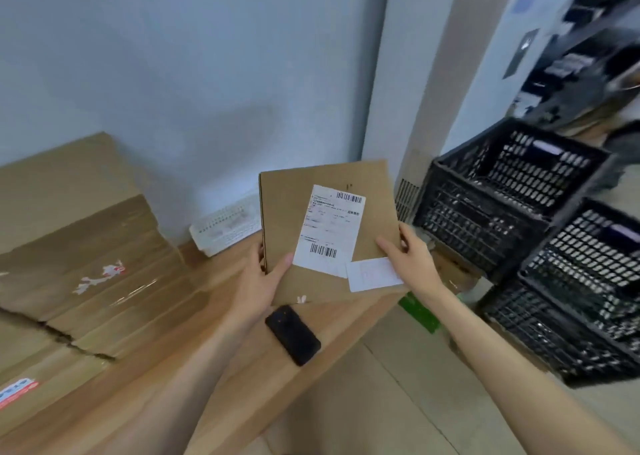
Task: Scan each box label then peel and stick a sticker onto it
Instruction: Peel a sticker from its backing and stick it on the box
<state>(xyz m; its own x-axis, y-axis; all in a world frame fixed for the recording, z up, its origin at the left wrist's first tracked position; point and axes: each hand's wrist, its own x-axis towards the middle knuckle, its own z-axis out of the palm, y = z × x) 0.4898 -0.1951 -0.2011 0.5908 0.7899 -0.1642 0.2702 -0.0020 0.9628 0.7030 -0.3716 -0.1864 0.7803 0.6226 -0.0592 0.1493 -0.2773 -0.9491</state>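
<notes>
Above the bench's far right corner: a flat cardboard box is held up off the wood, its labelled face turned toward the camera.
Left hand: grips the box at its lower left edge, thumb lying on the front face, fingers hidden behind.
Right hand: holds the box's right edge, thumb on the front, fingers curled behind it.
Shipping label: white, stuck slightly tilted on the box front; one barcode at its top right, another near its bottom; small printed lines and a few bold characters at the right side, all too blurred to read.
Sticker: a small white rectangle at the label's lower right corner, overlapping the box's lower right edge just under the right hand's thumb; any print on it is too faint to make out.
Phone: black, lying screen-up on the bench near its right edge, just below the held box.
Left half of the bench: large cardboard cartons with torn tape and a red-and-blue label whose text is unreadable.
Back edge by the wall: a white slotted tray.
Floor to the right: stacked black plastic crates.
</notes>
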